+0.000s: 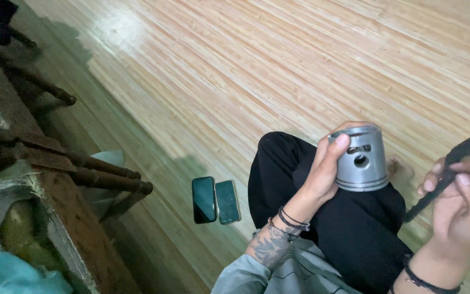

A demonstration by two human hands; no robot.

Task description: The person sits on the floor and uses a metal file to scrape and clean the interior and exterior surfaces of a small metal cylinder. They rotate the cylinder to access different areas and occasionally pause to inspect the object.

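Gripping a grey metal piston [362,159] in my left hand [325,173], I have my thumb pressed over its top edge and the rest of my fingers wrapped behind the skirt, out of sight. It sits upright above my crossed legs in black trousers [349,228], its crown toward my thumb and the pin hole facing me. My right hand [463,209] is off to the side of it, apart from the piston, fingers curled together and pinching a dark, thin strip [447,174] that runs up past my fingertips and down below my palm.

I judge the piston to be solid and fairly heavy for its bulk, stiff all through and smooth on the wall, so it could slide if I hold only the sides. Hooking a thumb over the rim, as I do now, or a fingertip into the pin hole looks the surest hold; the ring grooves near the lower band give a little bite too. The strip seems light and stiff enough to hold its line, best pinched near its middle.

Beyond my left wrist, two dark phones [216,200] lie side by side on the wooden floor [278,71], and further out stand the turned legs of dark furniture [104,174].
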